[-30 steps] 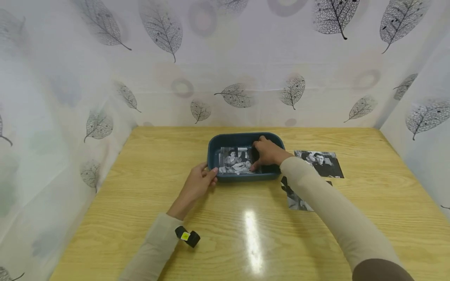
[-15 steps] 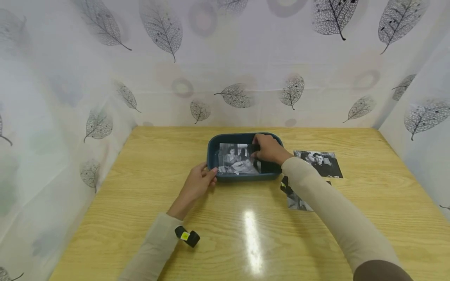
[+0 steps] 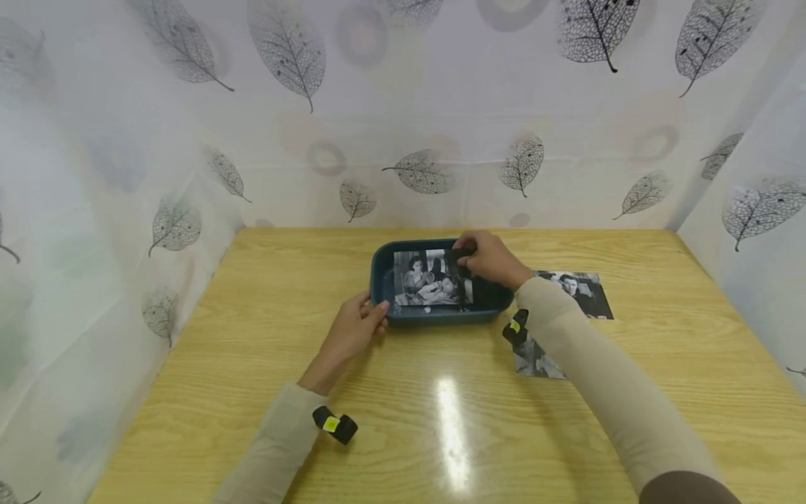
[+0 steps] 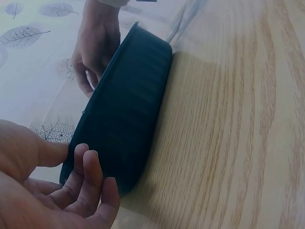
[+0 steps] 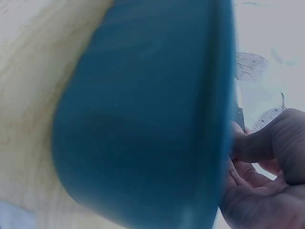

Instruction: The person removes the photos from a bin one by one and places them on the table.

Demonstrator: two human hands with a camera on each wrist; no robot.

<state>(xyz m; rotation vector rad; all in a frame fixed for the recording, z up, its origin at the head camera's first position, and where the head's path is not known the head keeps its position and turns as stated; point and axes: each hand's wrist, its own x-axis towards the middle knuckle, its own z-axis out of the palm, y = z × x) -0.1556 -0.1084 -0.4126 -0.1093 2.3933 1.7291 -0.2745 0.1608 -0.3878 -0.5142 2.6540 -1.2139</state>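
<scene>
A dark blue, rounded plastic basin (image 3: 441, 319) stands near the back of the table. My left hand (image 3: 352, 329) grips its near left corner, thumb on the rim and fingers curled against the outer wall, as the basin wall (image 4: 119, 105) in the left wrist view also shows. Over the basin's right side, my right hand (image 3: 491, 260) pinches the right end of a black-and-white photo (image 3: 428, 280), which is raised above the basin floor. From the right wrist, the near wall of the basin (image 5: 143, 114) hides most of the photo; only a thin edge shows.
Two more black-and-white photos lie on the wooden table right of the basin: one farther back (image 3: 588, 294), another nearer (image 3: 535, 360), partly covered by the right sleeve. Leaf-patterned cloth (image 3: 283, 175) hangs behind the table and along both sides.
My right hand has closed on the photo in the basin and lifted it upward, its far edge rising toward the rim. My left hand has stayed on the corner.
</scene>
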